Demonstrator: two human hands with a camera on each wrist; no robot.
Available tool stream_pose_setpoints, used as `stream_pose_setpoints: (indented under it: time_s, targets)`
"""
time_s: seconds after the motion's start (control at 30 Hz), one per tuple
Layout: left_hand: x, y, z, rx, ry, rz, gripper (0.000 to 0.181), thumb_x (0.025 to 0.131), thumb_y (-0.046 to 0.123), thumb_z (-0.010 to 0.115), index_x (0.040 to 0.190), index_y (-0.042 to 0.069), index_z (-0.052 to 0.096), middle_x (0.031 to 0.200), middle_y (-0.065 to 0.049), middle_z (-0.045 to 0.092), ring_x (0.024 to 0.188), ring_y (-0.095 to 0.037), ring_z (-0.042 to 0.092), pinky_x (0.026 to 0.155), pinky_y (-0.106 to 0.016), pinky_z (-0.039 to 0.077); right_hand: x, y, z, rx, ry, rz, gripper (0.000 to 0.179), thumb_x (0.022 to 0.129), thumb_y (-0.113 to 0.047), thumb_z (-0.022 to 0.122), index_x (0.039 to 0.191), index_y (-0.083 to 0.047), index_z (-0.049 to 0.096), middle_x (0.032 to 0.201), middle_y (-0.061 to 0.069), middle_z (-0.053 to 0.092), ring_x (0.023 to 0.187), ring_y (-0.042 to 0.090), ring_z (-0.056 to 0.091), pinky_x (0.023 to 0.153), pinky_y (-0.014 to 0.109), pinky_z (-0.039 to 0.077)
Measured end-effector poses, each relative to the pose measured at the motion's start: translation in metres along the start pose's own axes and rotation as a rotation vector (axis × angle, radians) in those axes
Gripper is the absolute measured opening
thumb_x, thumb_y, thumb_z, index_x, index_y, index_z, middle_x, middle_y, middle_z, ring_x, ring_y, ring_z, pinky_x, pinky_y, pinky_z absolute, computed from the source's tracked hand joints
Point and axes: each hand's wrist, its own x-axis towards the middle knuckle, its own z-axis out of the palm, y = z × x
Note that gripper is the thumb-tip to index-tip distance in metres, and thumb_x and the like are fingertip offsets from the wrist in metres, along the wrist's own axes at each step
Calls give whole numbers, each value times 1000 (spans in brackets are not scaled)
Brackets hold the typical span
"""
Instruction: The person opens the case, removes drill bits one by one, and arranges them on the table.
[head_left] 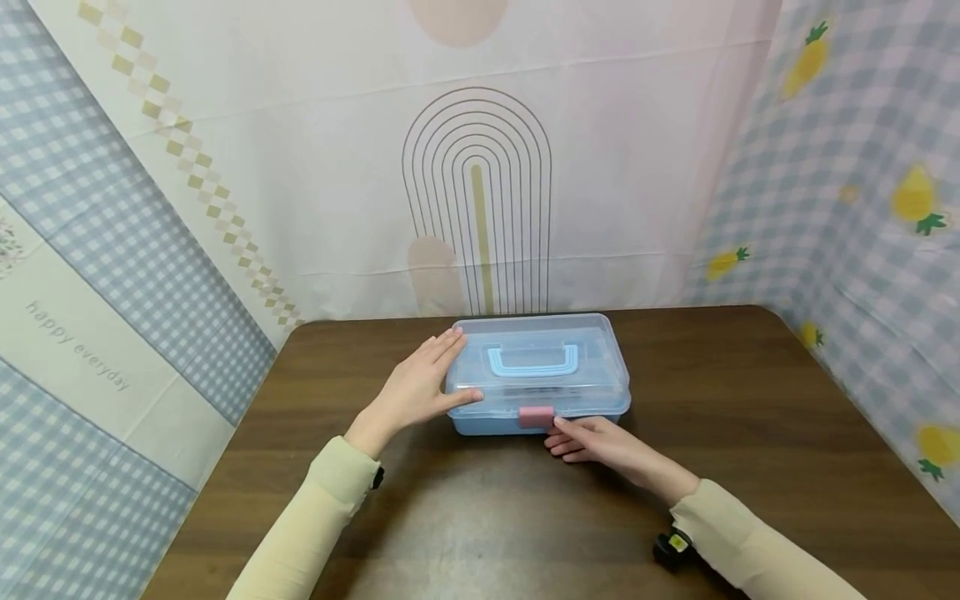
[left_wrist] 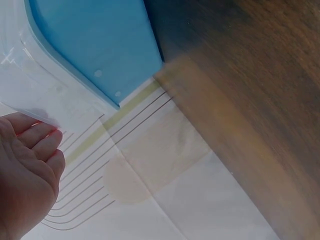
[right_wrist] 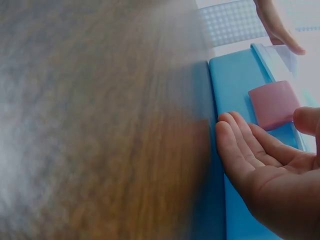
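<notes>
A storage box point(head_left: 536, 375) with a clear lid and a light blue base stands on the table, its lid down. A light blue handle point(head_left: 534, 361) lies flat on top, and a pink latch point(right_wrist: 274, 105) sits at the middle of the front. My left hand point(head_left: 420, 383) rests at the box's left end, fingers extended along the lid's edge and thumb over its front left corner. At the front, my right hand point(head_left: 600, 446) is beside the latch, its thumb close to the latch's right edge and its loosely bent fingers below, against the blue base. What the box holds cannot be made out.
The brown wooden table point(head_left: 465, 525) extends in front of the box and to both sides. Behind it hangs a pale cloth point(head_left: 337, 183) with printed arches. Blue checked cloth point(head_left: 847, 225) with pineapples hangs on the right, and more checked cloth on the left.
</notes>
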Motion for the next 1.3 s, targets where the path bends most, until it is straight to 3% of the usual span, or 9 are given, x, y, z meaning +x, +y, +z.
stream_pose_setpoints:
  time_s: [0.17, 0.43, 0.67, 0.93, 1.3]
  targets:
    - [0, -1, 0, 4, 10, -1, 100, 88, 71, 60, 154, -1, 37, 161, -15, 33, 149, -25, 28, 120, -38, 21, 1, -3, 3, -17, 22, -6, 59, 107, -36, 50, 130, 18, 56, 122, 26, 67, 112, 31, 66, 93, 40, 54]
    - [2, 0, 1, 14, 11, -26, 98, 86, 66, 67, 154, 0, 39, 161, -13, 35, 150, -24, 28, 120, -35, 20, 2, -3, 4, -29, 97, 38, 63, 105, -45, 51, 127, 12, 63, 117, 19, 71, 107, 26, 68, 89, 38, 55]
    - [2, 0, 1, 1, 20, -39, 98, 85, 65, 69, 153, 0, 41, 160, -12, 36, 149, -23, 29, 120, -34, 21, 4, -1, 4, -28, 111, 48, 65, 104, -49, 51, 122, 11, 66, 110, 17, 73, 101, 24, 70, 87, 36, 56]
    - [0, 1, 2, -14, 17, -56, 99, 84, 66, 70, 153, 1, 41, 160, -12, 37, 149, -24, 30, 119, -37, 24, 4, 5, 7, 48, 126, 68, 63, 103, -49, 54, 124, 9, 66, 93, 7, 72, 90, 16, 69, 82, 32, 57]
    - [2, 3, 1, -6, 43, -46, 99, 82, 66, 72, 151, 1, 44, 158, -12, 40, 146, -27, 35, 118, -39, 28, 3, 5, 6, 97, 145, 102, 68, 101, -55, 53, 123, 8, 67, 88, 5, 72, 87, 19, 71, 78, 33, 58]
